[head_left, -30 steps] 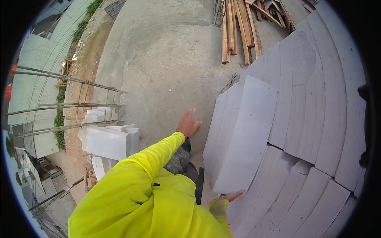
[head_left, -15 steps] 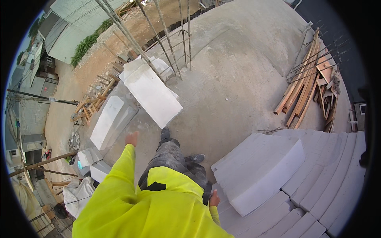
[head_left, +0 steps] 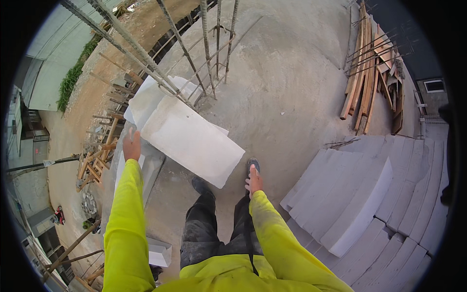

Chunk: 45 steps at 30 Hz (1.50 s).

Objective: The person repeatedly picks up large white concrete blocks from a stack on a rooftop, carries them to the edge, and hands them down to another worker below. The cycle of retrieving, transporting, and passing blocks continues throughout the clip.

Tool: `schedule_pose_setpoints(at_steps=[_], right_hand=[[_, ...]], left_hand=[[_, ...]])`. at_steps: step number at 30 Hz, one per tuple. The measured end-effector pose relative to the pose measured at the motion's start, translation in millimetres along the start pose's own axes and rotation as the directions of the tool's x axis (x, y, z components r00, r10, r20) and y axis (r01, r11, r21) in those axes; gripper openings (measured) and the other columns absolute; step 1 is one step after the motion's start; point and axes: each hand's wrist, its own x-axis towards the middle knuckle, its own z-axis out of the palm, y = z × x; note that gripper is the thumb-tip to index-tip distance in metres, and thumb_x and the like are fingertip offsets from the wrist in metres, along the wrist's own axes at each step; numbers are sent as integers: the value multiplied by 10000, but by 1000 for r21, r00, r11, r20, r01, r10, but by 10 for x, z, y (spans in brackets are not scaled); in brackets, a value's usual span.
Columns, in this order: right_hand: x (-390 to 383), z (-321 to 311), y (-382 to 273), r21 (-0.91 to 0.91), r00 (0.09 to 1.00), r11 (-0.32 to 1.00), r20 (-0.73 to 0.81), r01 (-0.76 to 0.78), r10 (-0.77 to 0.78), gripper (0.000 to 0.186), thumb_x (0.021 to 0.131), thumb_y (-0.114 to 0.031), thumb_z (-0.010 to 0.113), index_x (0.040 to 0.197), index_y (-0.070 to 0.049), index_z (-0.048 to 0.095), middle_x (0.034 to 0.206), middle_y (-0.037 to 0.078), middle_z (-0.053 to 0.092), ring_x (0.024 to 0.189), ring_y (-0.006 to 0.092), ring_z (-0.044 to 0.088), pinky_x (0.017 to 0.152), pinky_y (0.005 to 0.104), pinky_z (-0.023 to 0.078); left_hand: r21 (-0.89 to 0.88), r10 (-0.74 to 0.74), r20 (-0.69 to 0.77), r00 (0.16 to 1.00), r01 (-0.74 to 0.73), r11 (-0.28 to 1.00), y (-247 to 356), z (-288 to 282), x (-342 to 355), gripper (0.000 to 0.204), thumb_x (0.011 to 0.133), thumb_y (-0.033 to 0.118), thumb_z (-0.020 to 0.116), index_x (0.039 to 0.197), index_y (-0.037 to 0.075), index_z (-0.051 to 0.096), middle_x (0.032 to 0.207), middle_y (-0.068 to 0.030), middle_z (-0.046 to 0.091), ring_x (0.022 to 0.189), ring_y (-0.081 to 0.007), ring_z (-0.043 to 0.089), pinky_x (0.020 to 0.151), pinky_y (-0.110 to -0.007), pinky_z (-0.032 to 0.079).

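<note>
In front of my feet lies a large white block (head_left: 194, 138), its surface pale and smooth, resting at a slant on other white slabs (head_left: 146, 104). My left hand (head_left: 131, 144) reaches out beside the block's left end, apart from it, with fingers extended and nothing held. My right hand (head_left: 253, 180) hangs over my right shoe, just off the block's near right corner. Its fingers are loosely bent and apart, holding nothing. Under my left forearm, another pale block (head_left: 152, 170) is partly hidden.
Steel reinforcing bars (head_left: 206, 48) rise upright behind the block. To the right stand stacked white blocks (head_left: 340, 194). Long timber planks (head_left: 362, 73) are heaped at the far right. Wooden offcuts (head_left: 95, 168) lie along the left edge, and a small white block (head_left: 158, 253) sits near my left leg.
I have stepped closer to the large block and now face it. Both arms have come forward; my right hand has moved from beside my hip to near the block's corner.
</note>
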Motion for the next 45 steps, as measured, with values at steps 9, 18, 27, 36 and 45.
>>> schedule_pose_setpoints(at_steps=[9,18,27,36,45], right_hand=[[636,917,-305,432,992,893,52,-128,117,807,872,-631,535,1381,-7,484,1374,156,517,1241,283,492,1045,409,372],[238,-393,-788,185,993,977,-47,-101,112,638,845,-494,591,1198,37,613,1168,153,616,1050,255,576,961,368,415],[820,-2214,-1993,-447,955,893,-242,49,-174,626,859,-455,572,1120,109,640,1079,156,642,1018,241,554,965,321,393],[3235,-2726,-2287,-487,862,867,-388,108,-326,764,837,-531,572,1251,111,561,1290,218,552,1163,293,509,1047,368,346],[5044,-1604,-2161,-342,925,907,-198,245,-325,800,855,-541,561,1330,100,513,1387,236,500,1259,317,470,1076,397,324]], left_hand=[[-145,-394,21,919,392,908,326,565,201,611,962,448,537,1151,-125,631,1081,-145,679,971,-209,603,888,-334,450],[-321,-517,24,856,496,807,743,342,-2074,280,983,205,553,751,50,582,717,68,467,685,-59,401,604,-253,335],[-307,-676,555,486,874,376,1504,2124,-3741,425,921,192,584,1248,-79,583,1127,-114,662,990,-193,621,898,-313,469],[-389,-557,569,605,795,466,1187,5082,-2587,507,834,349,710,1147,-47,663,1076,-152,704,1001,-240,660,892,-349,484],[-428,-549,311,776,630,648,668,5989,-1212,788,790,381,732,1304,-148,454,1295,-319,553,1185,-367,577,981,-385,445]])
